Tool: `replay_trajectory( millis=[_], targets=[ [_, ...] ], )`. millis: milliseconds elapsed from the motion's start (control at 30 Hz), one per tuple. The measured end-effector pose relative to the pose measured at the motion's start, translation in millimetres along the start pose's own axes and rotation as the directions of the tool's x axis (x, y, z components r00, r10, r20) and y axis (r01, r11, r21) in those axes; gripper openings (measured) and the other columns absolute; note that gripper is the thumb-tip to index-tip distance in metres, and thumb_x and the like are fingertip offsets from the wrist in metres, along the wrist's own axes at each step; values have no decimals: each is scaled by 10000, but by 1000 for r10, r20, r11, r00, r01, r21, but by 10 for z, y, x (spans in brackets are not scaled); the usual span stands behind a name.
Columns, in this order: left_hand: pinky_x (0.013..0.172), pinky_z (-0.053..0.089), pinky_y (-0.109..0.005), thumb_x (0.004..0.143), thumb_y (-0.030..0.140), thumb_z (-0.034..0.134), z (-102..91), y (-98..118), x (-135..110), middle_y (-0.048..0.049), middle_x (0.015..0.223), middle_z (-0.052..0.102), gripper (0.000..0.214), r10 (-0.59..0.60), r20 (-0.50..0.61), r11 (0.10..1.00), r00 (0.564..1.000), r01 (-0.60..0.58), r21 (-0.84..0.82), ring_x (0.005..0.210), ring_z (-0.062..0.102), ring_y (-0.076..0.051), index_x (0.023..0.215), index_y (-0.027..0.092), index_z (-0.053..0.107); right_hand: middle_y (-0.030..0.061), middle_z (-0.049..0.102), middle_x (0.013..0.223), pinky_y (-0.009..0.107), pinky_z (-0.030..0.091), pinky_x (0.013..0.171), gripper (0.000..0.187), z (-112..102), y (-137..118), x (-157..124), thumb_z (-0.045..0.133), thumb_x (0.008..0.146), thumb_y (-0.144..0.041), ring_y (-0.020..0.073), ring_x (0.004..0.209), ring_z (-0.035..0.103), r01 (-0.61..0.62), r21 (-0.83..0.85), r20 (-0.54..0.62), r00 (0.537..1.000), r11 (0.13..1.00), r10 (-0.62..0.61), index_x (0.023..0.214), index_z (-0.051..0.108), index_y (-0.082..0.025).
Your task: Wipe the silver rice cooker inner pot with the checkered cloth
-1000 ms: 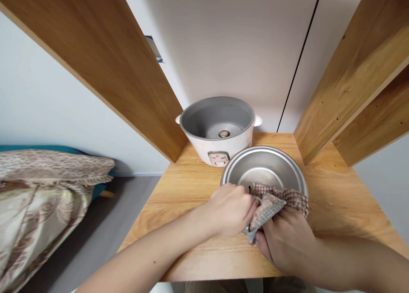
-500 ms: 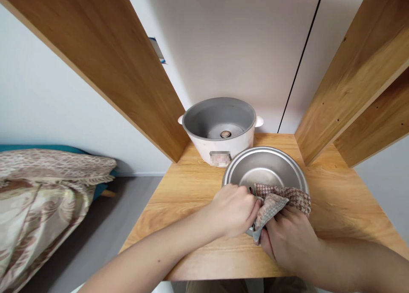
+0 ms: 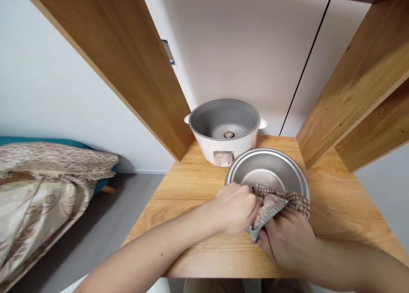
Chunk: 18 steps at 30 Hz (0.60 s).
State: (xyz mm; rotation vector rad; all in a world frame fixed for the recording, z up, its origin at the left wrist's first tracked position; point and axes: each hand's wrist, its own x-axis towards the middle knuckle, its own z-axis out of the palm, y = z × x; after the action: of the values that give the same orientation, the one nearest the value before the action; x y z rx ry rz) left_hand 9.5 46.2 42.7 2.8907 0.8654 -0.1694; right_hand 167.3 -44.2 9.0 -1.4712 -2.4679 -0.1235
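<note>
A round metal inner pot (image 3: 266,169) stands on the wooden table (image 3: 194,186). A brown checked cloth (image 3: 275,203) hangs over the pot's near rim. My left hand (image 3: 234,208) is closed at the rim's near left part, pinching the pot's edge beside the cloth. My right hand (image 3: 287,237) is closed round the cloth from below and presses it against the rim. Behind the pot sits a white rice cooker body (image 3: 225,129), open, with a grey inside and a round heating plate at its bottom.
Wooden shelf panels rise at the left (image 3: 128,67) and the right (image 3: 361,80) of the table, with a white wall behind. A bed with a patterned brown blanket (image 3: 41,186) lies at the left, beyond grey floor.
The view has drifted a little, so everything sits slightly to the right. Both hands stay at the pot's near rim with the cloth, barely moved.
</note>
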Motion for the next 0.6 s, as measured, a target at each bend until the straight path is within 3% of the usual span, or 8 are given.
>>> replay_trajectory(
  millis=[267,600],
  targets=[
    [510,405,-297,954,391,225,-10,13,3,-82,638,656,544,-6,-4,1000,1000,6,3,532,612,-203,670,189,642,83,701,818,345,406,677,152,-31,78,-3,499,844,-276,225,719,625,64,18,108,992,998,-66,885,611,-180],
    [492,391,-311,936,414,289,25,14,-10,-88,607,636,498,-30,-38,997,999,28,-71,540,626,-234,699,188,664,49,646,648,335,325,596,91,82,-101,-8,498,766,-225,212,577,580,-66,-36,-118,991,997,61,773,583,-197]
  ],
)
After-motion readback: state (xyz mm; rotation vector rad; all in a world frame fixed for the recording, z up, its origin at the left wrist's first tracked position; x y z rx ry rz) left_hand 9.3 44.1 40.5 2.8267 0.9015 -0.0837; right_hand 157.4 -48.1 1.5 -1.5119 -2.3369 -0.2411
